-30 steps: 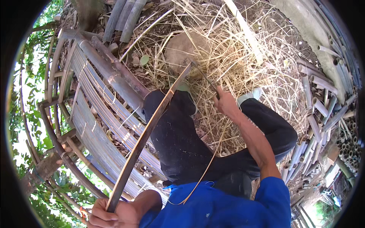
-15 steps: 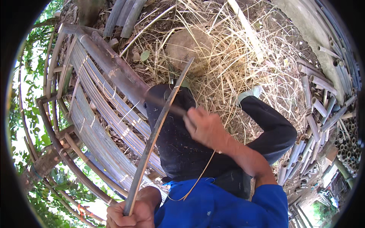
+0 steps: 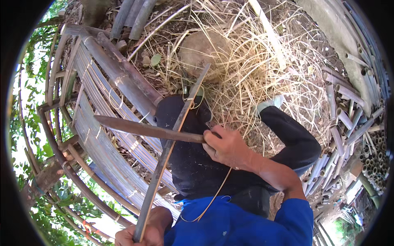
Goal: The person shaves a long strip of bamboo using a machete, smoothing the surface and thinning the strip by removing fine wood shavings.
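Note:
Gripped near its lower end by my left hand (image 3: 148, 229), a long bamboo strip (image 3: 159, 175) slants up and away across my thigh. My right hand (image 3: 227, 148) is closed on the handle of a large knife (image 3: 143, 130). Its brown blade points left and crosses the strip around mid-length, appearing to touch it. The handle is mostly covered by my fingers. A thin fibre strand (image 3: 217, 192) hangs beneath the right wrist and curls over my blue shirt.
On the left stands a slatted bamboo bench (image 3: 102, 141) with a thick pole frame (image 3: 119, 78). Pale shavings (image 3: 262, 69) cover the ground ahead, around a flat round stone or stump (image 3: 203, 51). Cut bamboo poles (image 3: 349, 94) are piled along the right.
The knife, blurred before, now shows sharply with its blade laid across the strip. My right hand has shifted slightly nearer to me. The left hand's grip stays much the same.

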The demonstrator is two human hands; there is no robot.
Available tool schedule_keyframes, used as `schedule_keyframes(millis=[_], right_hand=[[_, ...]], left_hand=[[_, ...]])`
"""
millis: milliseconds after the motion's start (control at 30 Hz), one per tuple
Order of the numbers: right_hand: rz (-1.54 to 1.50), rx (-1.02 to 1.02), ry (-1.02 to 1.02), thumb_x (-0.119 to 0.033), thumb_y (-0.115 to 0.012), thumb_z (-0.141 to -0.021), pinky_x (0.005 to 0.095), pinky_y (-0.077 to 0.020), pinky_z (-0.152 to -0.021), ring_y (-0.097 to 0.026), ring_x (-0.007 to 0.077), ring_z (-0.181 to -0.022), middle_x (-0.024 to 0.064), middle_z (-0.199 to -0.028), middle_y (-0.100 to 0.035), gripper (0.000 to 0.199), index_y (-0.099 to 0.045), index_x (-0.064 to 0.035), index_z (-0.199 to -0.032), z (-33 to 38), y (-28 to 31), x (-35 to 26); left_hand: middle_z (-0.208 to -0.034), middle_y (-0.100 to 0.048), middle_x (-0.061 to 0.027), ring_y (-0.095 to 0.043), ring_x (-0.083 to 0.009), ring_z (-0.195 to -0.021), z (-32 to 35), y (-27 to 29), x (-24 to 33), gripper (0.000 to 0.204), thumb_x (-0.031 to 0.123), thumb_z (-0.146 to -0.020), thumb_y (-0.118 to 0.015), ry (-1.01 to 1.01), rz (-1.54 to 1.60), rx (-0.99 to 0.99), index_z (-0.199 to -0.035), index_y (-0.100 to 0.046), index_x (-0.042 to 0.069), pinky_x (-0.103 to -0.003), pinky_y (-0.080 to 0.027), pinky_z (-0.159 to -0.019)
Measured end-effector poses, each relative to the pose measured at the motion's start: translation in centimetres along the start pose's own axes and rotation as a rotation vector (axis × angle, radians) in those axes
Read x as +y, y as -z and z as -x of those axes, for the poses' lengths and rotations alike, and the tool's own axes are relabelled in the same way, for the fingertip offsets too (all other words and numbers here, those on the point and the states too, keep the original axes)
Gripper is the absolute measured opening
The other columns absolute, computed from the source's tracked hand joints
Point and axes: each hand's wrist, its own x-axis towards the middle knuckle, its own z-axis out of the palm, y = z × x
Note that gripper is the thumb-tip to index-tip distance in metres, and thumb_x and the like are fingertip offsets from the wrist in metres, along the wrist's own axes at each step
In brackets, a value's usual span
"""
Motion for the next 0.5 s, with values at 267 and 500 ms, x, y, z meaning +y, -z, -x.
schedule_keyframes(millis=[267, 500], right_hand=[[0.063, -0.045, -0.109, -0.017, -0.063, -0.094, 0.0462, -0.0526, -0.048, -0.065, 0.0388, -0.057, 0.0179, -0.073, -0.060, 0.015, -0.055, -0.0086, -0.104, -0.9, -1.2, 4.3], [0.076, -0.149, -0.496, -0.019, -0.058, -0.098, 0.0457, -0.0510, -0.047, -0.066, 0.0359, -0.059, 0.0193, -0.065, -0.060, 0.018, -0.052, -0.0074, -0.112, -3.4, -6.3, 18.7]], left_hand=[[-0.067, -0.039, 0.0093, -0.029, -0.0018, -0.047, 0.2, 0.6, -0.8, 0.033, 0.038, -0.108, -0.052, 0.187, 0.037, -0.155, -0.087, -0.045, 0.013, -0.021, -0.022, -0.044], [-0.066, -0.037, 0.0103, -0.028, -0.0002, -0.046, -0.2, 0.2, -1.7, 0.026, 0.029, -0.106, -0.057, 0.155, 0.045, -0.156, -0.089, -0.046, 0.013, -0.019, -0.019, -0.043]])
